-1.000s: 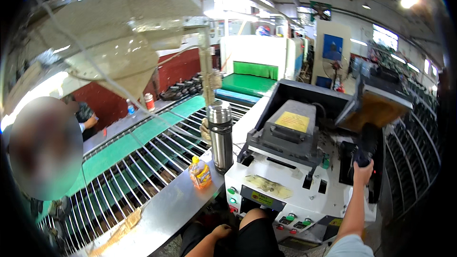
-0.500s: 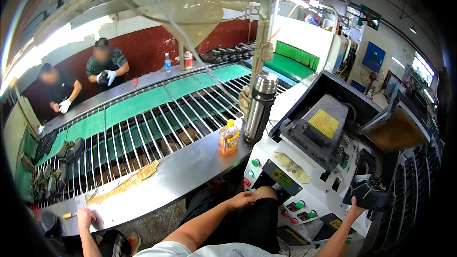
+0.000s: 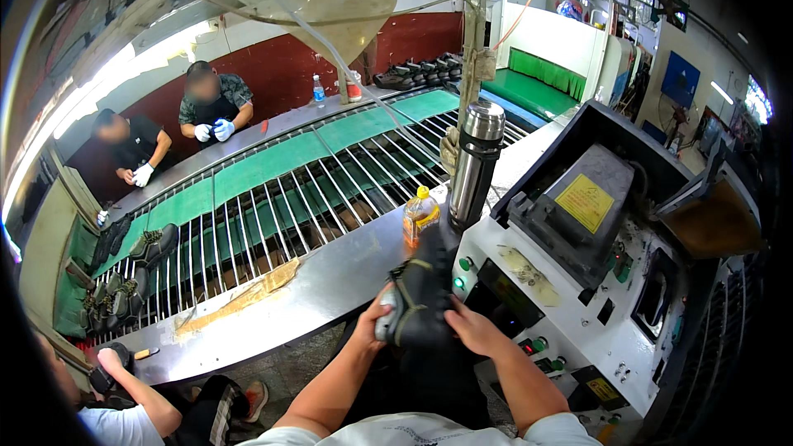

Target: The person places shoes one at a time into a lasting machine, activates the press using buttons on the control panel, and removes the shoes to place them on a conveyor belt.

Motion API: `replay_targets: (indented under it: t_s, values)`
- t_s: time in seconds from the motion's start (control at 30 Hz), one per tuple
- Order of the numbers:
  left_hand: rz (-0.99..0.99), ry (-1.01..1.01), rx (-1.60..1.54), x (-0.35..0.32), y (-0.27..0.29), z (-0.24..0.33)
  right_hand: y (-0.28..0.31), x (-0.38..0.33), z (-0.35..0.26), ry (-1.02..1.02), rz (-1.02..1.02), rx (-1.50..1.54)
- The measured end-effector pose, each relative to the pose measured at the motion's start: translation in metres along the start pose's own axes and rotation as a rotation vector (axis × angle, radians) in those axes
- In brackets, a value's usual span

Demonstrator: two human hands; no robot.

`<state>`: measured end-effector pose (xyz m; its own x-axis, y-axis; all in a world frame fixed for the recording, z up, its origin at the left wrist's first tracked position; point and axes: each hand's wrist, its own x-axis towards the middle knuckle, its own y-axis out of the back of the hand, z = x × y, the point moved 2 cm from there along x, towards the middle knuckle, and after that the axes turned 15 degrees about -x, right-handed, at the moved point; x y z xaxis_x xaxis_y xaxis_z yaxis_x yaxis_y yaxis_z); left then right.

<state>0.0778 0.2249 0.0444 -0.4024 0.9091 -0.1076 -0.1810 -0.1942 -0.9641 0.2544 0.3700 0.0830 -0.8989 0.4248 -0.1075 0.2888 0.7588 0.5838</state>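
A black work shoe (image 3: 420,301) with light stitching hangs in front of me, above my lap. My left hand (image 3: 373,320) has its fingers wrapped round the laced, grey-lined side. On the opposite side, by the sole, my right hand (image 3: 474,327) is closed on the same shoe. The shoe's upper end covers part of an orange bottle (image 3: 421,213) with a yellow cap. To the right of my hands stands a white machine (image 3: 570,322) with coloured buttons and a dark opening in its top.
A steel ledge (image 3: 330,285) runs along a roller conveyor (image 3: 273,206) with green belting. Beside the bottle stands a steel thermos (image 3: 477,165). Shoes (image 3: 124,301) lie at the conveyor's left end. A co-worker's hand (image 3: 111,359) is at lower left; two more people work across the conveyor.
My right hand has brought the shoe from the machine's right side to in front of me. My left hand has risen from my lap and taken hold of it too. The view has shifted.
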Motion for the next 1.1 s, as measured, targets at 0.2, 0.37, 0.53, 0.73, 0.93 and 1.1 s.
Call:
replay_targets:
  t_s: [0.2,0.37,0.53,0.73,0.93,1.1]
  values:
    - [0.403,-0.283,0.358,0.013,0.053,0.095,0.027,0.116,-0.053,-0.024,0.181,-0.245]
    - [0.388,-0.321,1.098,0.081,0.044,0.128,0.058,0.241,-0.024,0.07,0.606,-0.377]
    - [0.597,-0.396,1.706,0.134,0.007,0.071,0.069,0.293,-0.009,0.032,0.32,-0.498]
    - [0.641,-0.544,1.465,0.141,0.021,0.07,0.056,0.298,0.002,-0.037,0.498,-0.537]
    - [0.698,-0.6,1.397,0.147,0.014,0.063,0.082,0.29,0.012,-0.048,0.653,-0.622]
    - [0.725,-0.644,1.42,0.144,0.017,0.064,0.088,0.293,0.033,-0.144,0.672,-0.607]
